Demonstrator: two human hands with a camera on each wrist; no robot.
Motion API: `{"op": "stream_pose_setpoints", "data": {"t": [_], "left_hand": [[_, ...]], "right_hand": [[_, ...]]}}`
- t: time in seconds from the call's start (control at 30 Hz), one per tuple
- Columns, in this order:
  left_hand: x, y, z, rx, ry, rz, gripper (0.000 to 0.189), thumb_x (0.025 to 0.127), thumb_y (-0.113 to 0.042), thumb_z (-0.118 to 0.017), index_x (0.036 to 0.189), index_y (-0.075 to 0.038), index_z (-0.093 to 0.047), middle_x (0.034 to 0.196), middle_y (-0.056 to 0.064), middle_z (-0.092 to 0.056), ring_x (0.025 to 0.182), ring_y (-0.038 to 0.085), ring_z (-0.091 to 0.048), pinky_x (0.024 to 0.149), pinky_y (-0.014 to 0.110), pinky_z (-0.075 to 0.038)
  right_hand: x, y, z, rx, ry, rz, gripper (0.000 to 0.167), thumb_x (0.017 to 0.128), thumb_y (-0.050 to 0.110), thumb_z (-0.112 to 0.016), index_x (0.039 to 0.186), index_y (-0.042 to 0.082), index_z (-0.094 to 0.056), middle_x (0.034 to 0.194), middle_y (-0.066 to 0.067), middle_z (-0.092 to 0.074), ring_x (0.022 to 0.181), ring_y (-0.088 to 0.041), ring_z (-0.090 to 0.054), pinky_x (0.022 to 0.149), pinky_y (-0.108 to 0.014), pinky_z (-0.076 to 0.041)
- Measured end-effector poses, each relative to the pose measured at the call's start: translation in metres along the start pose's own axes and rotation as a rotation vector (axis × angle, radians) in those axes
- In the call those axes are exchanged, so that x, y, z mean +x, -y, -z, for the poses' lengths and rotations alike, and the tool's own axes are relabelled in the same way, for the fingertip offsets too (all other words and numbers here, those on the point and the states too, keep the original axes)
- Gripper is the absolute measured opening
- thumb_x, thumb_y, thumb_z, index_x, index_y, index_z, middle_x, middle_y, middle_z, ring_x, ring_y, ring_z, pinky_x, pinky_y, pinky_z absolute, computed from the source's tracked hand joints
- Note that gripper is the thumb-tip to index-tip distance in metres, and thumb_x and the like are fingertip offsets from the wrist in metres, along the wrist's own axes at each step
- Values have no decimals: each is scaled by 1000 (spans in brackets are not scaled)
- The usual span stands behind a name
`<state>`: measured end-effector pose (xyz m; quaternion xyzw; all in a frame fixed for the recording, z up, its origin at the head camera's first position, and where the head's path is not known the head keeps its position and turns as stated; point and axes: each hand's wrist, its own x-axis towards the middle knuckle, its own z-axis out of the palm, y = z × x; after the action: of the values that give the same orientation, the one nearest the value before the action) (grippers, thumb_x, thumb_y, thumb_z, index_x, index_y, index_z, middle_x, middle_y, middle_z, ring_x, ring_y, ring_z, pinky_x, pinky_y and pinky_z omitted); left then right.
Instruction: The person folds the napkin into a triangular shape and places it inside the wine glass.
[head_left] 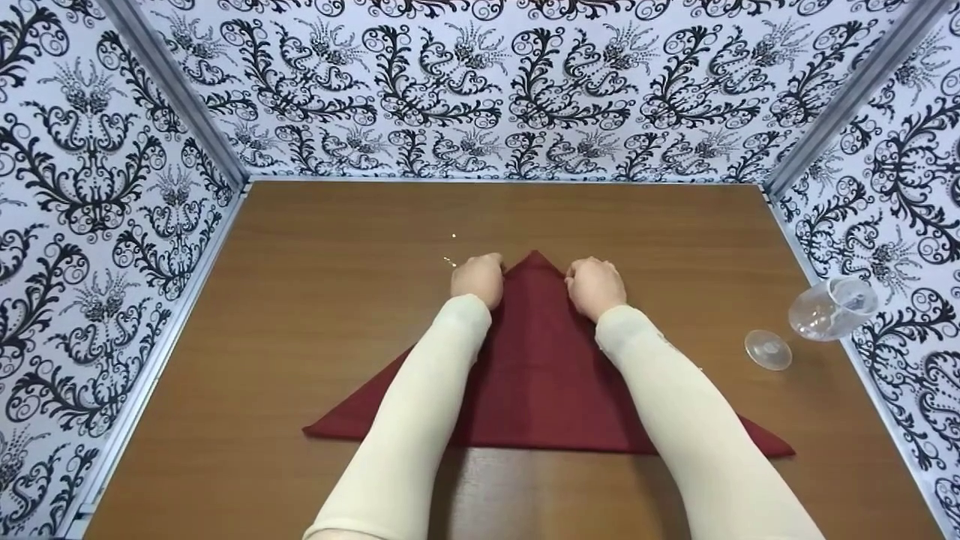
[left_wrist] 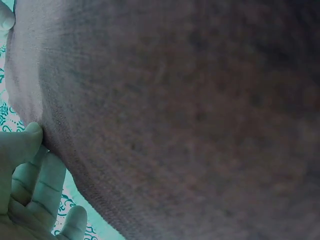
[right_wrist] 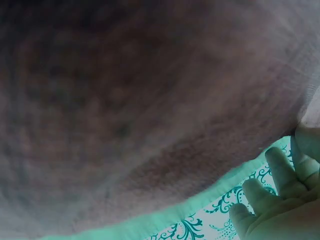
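Observation:
A dark red cloth napkin (head_left: 532, 375), folded into a triangle, has its peak toward the back wall and its long edge toward the person. My left hand (head_left: 478, 279) pinches its left slanting edge just below the peak. On the opposite slanting edge, my right hand (head_left: 596, 286) holds the fabric at about the same height. In the left wrist view, the napkin (left_wrist: 165, 110) fills most of the picture, and the left thumb (left_wrist: 22, 145) presses on its edge. The right wrist view shows the napkin (right_wrist: 150, 115) close up, pinched at its border by the right hand (right_wrist: 285, 200).
A clear stemmed glass (head_left: 821, 311) stands to the right, near the side wall. Below everything is a brown wooden table (head_left: 337, 225). Patterned black-and-white panels (head_left: 465, 90) enclose it at the back and both sides. Small bright specks (head_left: 449, 261) show beside the left hand.

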<state>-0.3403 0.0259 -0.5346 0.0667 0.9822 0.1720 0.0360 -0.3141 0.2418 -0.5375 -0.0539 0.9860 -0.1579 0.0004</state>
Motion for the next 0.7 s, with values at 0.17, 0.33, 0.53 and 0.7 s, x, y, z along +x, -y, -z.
{"op": "stream_pose_setpoints", "data": {"t": [0.17, 0.33, 0.53, 0.7], "left_hand": [[-1, -2, 1, 8, 5, -10, 21, 104, -14, -54, 107, -17, -74, 118, 8, -79, 111, 31, -75, 92, 53, -60], [-3, -3, 2, 29, 22, -9, 25, 105, -14, -52, 113, -20, -75, 120, 5, -79, 114, 29, -75, 93, 52, -60], [-4, -1, 1, 41, 36, -6, 25, 106, -13, -53, 118, -18, -75, 124, 6, -78, 116, 29, -74, 95, 53, -60], [-5, -1, 0, 65, 32, -9, 25, 106, -15, -52, 116, -17, -76, 123, 8, -78, 117, 30, -73, 95, 54, -59]], "right_hand": [[3, -1, 2, -7, -18, -16, 18, 100, 15, -63, 100, 4, -77, 108, -18, -79, 108, -43, -71, 99, -56, -53], [2, -2, 4, 1, 15, -20, 19, 101, 15, -63, 103, 4, -78, 110, -18, -79, 110, -43, -72, 99, -56, -54], [-1, -6, 4, -36, 35, 6, 20, 100, 19, -69, 102, 3, -81, 110, -16, -80, 116, -41, -70, 112, -57, -46], [-2, -6, 5, -43, 46, -4, 19, 99, 16, -68, 99, 2, -81, 112, -17, -79, 122, -42, -66, 121, -62, -34]]}}
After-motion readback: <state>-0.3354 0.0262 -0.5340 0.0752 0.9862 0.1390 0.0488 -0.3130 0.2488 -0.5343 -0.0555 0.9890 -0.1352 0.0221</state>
